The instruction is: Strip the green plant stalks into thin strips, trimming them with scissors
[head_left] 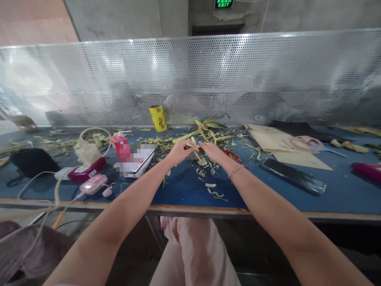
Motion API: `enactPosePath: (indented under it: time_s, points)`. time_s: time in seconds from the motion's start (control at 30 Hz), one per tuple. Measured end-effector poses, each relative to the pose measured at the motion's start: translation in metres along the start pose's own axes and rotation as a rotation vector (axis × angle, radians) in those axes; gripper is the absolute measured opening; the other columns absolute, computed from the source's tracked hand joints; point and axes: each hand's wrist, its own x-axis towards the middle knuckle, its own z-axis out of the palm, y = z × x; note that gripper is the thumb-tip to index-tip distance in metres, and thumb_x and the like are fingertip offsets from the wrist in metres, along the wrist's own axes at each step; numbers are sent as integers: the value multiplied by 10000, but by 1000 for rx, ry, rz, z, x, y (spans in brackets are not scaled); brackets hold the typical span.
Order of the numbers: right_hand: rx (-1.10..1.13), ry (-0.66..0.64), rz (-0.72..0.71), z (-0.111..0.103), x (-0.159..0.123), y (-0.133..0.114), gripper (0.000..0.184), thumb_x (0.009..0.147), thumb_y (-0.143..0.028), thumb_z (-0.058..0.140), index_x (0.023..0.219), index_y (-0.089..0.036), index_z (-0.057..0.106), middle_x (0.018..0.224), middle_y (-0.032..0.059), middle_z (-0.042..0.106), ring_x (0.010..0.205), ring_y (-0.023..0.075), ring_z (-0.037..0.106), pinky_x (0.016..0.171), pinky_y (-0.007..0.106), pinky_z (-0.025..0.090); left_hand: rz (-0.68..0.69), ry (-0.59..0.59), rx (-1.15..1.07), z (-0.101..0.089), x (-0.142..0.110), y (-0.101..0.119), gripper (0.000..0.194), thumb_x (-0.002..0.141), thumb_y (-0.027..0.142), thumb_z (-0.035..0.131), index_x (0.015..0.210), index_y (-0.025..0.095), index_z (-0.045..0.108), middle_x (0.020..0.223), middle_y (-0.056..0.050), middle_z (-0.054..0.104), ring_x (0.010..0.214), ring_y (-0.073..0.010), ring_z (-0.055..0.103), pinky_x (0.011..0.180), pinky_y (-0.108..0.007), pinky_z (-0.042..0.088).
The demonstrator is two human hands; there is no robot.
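Both my arms reach out over a blue-topped table (184, 186). My left hand (179, 151) and my right hand (212, 151) meet above its middle, fingers pinched together on a thin pale green leaf strip (195, 149) held between them. A thin bracelet sits on my right wrist. Just behind my hands lies a heap of green leaves and stalks (205, 133). Red-handled scissors (230, 154) lie right beside my right hand. Cut leaf scraps (212, 186) are scattered on the table below my hands.
A yellow roll (158, 118) stands at the back by a perforated metal screen (190, 75). At left lie a white box (138, 161), a red bottle (121, 147), pink devices (93, 183), cables and a black pouch (31, 161). At right lie a dark phone (293, 175) and brown cardboard (279, 145).
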Motion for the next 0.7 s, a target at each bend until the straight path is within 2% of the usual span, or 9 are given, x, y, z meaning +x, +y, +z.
enactPosePath:
  time_s: [0.1, 0.33, 0.57, 0.7]
  points:
    - [61, -35, -51, 3, 0, 0, 408, 824, -437, 352, 671, -156, 605, 767, 71, 639, 768, 201, 550, 697, 298, 365, 15, -50, 25, 1, 0, -2, 165, 732, 296, 557, 755, 149, 629, 827, -52, 643, 703, -127, 581, 649, -250, 451]
    - [269, 81, -82, 6, 5, 6, 320, 740, -428, 469, 691, -160, 636, 742, 32, 649, 737, 170, 561, 708, 283, 399, 22, -94, 44, 3, -1, -4, 124, 721, 262, 557, 760, 155, 607, 841, -40, 636, 719, -124, 581, 674, -260, 462]
    - [351, 160, -210, 5, 3, -3, 230, 725, -334, 540, 826, -154, 641, 847, 62, 678, 788, 182, 611, 780, 329, 447, -55, -118, -159, 3, 2, -7, 155, 638, 239, 631, 712, 143, 533, 622, 14, 541, 561, -97, 526, 572, -249, 429]
    - [331, 219, -317, 4, -1, -11, 200, 739, -283, 564, 892, -181, 642, 906, 60, 680, 863, 190, 625, 841, 358, 455, -58, -106, -306, 3, 4, -10, 181, 621, 243, 654, 678, 138, 518, 612, 16, 530, 555, -89, 513, 582, -262, 438]
